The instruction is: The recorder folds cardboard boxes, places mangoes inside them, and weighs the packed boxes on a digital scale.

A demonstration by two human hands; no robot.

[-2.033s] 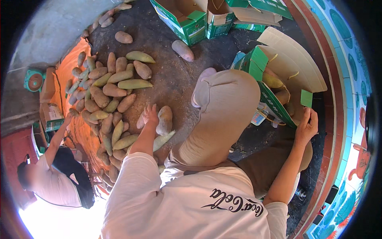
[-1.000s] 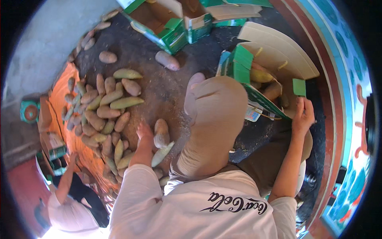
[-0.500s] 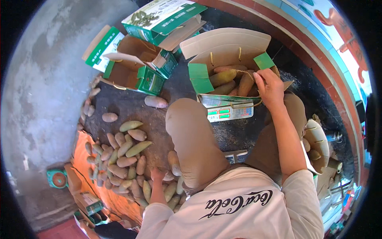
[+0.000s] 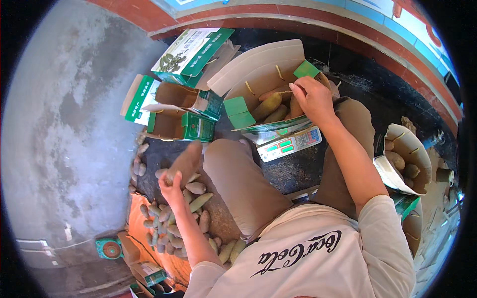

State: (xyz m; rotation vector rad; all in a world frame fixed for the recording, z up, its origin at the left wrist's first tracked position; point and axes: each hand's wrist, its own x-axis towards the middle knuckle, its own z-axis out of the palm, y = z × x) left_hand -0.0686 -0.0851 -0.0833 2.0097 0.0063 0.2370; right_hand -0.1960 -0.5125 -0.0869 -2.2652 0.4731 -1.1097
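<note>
A long brown tuber, slightly blurred, is held upright in my left hand over the heap of tubers on the floor. In front of me an open carton with green flaps contains several large tubers. My right hand is at the carton's right end, fingers curled and thumb next to a thin cord. What those fingers grip is hidden. The carton sits by a scale with a white panel between my knees.
Green-and-white cartons and an open empty carton stand at the far left. To my right is another open carton with tubers. An orange sheet lies under the heap. A grey wall bounds the left side.
My left hand has risen from the heap and moved forward with a tuber in it. My right hand stays at the carton's right end. The whole view has shifted.
</note>
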